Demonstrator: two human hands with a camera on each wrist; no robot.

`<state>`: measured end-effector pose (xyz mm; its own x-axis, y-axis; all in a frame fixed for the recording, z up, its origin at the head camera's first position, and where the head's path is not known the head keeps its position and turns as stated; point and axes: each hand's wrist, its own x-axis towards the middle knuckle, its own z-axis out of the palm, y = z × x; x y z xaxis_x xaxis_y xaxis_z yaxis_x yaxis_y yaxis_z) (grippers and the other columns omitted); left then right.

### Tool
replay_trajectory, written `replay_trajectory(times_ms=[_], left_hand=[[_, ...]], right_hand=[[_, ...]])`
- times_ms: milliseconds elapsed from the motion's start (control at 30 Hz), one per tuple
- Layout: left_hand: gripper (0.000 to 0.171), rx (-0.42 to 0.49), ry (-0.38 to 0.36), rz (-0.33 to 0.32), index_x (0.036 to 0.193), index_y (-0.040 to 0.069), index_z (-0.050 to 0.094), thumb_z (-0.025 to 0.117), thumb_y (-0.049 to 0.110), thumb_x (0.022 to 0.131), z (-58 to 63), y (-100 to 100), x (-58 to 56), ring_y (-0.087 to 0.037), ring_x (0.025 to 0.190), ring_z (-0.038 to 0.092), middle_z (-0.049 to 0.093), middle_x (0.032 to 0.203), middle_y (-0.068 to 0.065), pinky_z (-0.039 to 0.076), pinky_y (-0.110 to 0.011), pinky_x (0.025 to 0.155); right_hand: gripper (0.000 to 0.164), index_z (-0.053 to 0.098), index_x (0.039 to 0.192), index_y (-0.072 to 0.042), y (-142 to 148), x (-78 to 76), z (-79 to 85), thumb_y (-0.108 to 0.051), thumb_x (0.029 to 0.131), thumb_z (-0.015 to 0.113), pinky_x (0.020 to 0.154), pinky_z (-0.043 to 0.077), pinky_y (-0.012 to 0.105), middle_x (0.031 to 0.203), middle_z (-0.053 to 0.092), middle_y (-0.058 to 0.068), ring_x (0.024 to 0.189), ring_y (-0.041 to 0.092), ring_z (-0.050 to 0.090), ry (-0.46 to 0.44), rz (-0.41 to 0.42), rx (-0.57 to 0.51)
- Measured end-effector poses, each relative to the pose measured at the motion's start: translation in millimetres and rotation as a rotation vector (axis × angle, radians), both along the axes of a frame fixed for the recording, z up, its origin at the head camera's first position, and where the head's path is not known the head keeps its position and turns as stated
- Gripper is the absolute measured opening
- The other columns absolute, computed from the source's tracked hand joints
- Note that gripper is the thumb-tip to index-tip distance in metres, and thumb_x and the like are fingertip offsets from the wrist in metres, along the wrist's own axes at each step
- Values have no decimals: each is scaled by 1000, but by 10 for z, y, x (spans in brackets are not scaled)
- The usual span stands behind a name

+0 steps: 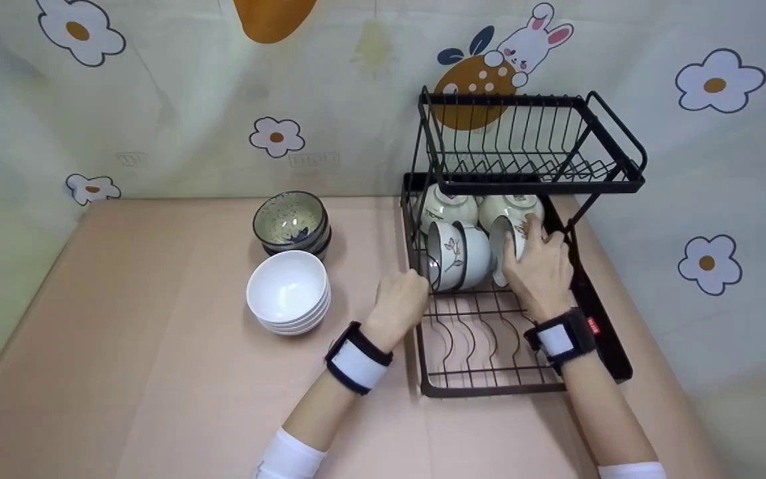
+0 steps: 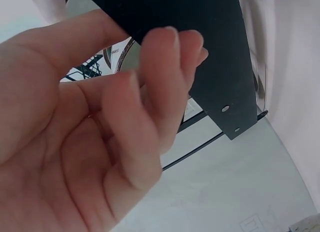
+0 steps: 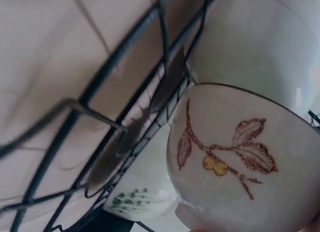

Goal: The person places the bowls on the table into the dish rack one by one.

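Observation:
My right hand (image 1: pixel 542 273) grips a white bowl (image 3: pixel 225 157) with a brown leaf-and-berry print, tilted on its side in the lower tier of the black dish rack (image 1: pixel 489 394). Left of it, two similar bowls (image 1: pixel 476 256) stand on edge, one against the other. Behind these, two pale bowls (image 1: pixel 448 207) lie bottom up under the upper tier. My left hand (image 1: pixel 401 303) is at the rack's left side, fingers curled at its edge. In the left wrist view, the fingers straddle the rack's dark side panel (image 2: pixel 220 57), with part of the hand hidden behind it.
A stack of white bowls (image 1: pixel 288 287) stands on the table left of the rack, with speckled dark-rimmed bowls (image 1: pixel 290 219) stacked behind it. The upper wire tier (image 1: pixel 522 156) overhangs the rear of the lower one. A patterned cloth (image 1: pixel 177 100) hangs behind the table.

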<state>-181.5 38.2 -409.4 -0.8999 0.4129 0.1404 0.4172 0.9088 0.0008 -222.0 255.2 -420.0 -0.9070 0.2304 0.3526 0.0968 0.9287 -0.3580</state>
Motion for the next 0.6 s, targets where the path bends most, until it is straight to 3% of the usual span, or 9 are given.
replay_trajectory(times_ms=[200,433,600], left_hand=[[10,14,-8,-4,72,10,71,66,11,81,-3,3,-6,-19,60,65,70,72,-4,49,-27,48],[10,26,-7,-11,72,9,71,66,9,81,-4,0,-11,-19,59,65,70,72,-4,49,-26,48],[10,31,-24,-8,73,8,71,66,9,81,3,0,-4,-18,59,64,70,72,-4,48,-25,47]], right_hand=[[60,39,138,-14,-46,-20,-68,-56,95,38,73,49,60,114,47,38,97,50,53,-8,51,6],[67,37,140,-12,-103,-40,-121,-60,94,37,87,44,66,129,39,42,116,56,45,-48,84,-3],[72,36,141,-11,-114,-48,-142,-65,92,35,85,46,64,126,42,39,113,53,47,-79,97,-17]])
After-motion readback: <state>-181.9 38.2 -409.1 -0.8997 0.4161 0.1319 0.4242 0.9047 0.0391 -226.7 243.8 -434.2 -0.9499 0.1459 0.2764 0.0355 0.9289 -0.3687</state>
